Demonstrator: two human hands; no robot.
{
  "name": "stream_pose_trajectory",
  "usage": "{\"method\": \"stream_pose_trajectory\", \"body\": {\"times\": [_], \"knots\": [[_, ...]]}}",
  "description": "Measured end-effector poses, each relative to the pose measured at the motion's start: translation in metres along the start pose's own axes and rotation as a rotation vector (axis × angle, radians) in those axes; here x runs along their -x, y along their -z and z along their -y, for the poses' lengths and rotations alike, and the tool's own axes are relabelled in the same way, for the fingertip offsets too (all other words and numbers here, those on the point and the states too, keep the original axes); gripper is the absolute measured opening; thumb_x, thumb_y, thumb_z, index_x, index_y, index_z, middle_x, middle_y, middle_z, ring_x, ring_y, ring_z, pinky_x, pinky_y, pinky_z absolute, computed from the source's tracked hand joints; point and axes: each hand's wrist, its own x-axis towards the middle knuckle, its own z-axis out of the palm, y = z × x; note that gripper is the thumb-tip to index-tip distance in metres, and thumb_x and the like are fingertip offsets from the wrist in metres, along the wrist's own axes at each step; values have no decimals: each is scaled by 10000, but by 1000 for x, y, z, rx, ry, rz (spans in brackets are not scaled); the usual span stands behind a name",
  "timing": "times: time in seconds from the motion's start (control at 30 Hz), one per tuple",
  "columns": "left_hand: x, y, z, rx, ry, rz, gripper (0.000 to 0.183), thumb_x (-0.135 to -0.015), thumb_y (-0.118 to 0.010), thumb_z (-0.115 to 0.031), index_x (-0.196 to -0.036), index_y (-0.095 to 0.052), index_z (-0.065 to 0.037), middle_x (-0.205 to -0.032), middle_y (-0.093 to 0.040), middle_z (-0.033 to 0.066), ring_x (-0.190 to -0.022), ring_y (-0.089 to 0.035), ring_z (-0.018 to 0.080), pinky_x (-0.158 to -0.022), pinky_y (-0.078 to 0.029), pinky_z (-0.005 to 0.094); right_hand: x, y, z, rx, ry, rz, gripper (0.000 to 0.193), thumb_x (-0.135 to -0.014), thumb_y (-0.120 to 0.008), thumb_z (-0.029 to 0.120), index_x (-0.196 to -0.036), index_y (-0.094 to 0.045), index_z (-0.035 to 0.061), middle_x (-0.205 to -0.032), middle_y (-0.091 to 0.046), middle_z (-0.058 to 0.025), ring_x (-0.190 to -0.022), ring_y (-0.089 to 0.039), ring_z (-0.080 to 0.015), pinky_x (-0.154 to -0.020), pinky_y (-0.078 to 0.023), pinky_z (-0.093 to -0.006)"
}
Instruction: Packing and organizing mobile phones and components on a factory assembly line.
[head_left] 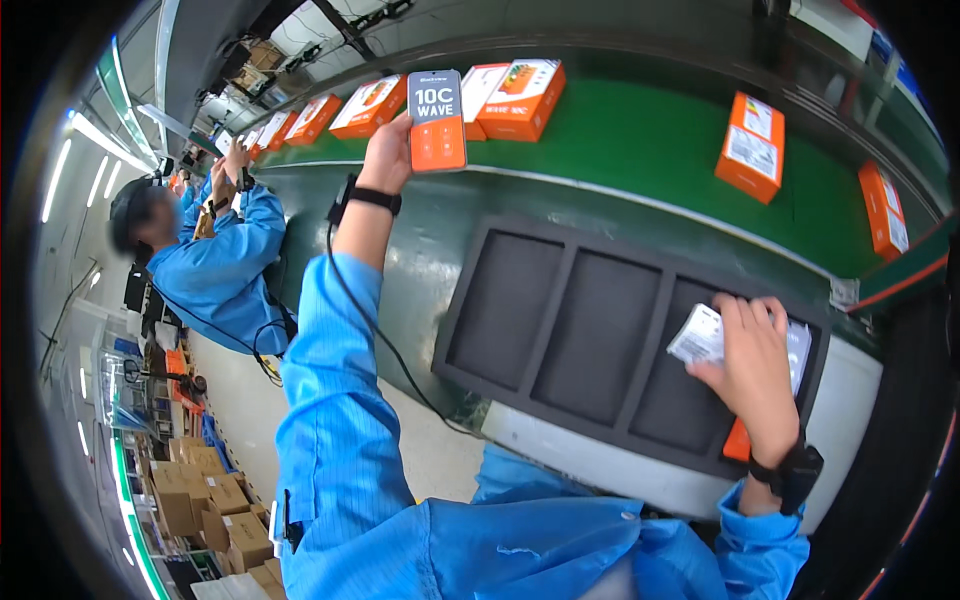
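My left hand (388, 155) is raised over the edge of the green conveyor belt, closed on the side of a smartphone (438, 120). Its front carries a dark grey and orange printed face. In front of me lies a black foam tray (560, 312) with three compartments; the left and middle ones hold nothing. My right hand (752, 365) reaches into the right compartment, its fingers curled round a white printed slip (697, 338). Under that hand lies another grey and orange phone (798, 357), mostly hidden by the palm and fingers.
Several orange and white boxes (523, 100) stand along the green belt (640, 150), two farther right. A black cord (375, 330) hangs from my left wristband. At left, a co-worker in blue (220, 265) works at the same line. Cardboard cartons (180, 495) are stacked on the floor.
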Motion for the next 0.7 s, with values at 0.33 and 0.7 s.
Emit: {"method": "stream_pose_trajectory", "body": {"times": [0.33, 0.7], "knots": [[-188, 3, 39, -248, 128, -45, 278, -931, -504, -73, -1120, -645, 75, -1029, -677, 179, -851, -697, 281, -732, -597, 390, -19, 4, 3, -153, -56, 55, 225, -684, -732, 72, -859, -604, 12, -829, -576, -146, -880, -536, -364, -944, -374, -448], [-133, -81, 82, -1581, -416, -43, 600, -920, -499, -516, -1286, -572, -46, -924, -686, 243, -945, -666, 366, -884, -503, 433, -26, 2, 17, -206, -77, 78, 237, -698, -727, 76, -905, -624, 25, -847, -602, -112, -868, -562, -315, -965, -389, -443]]}}
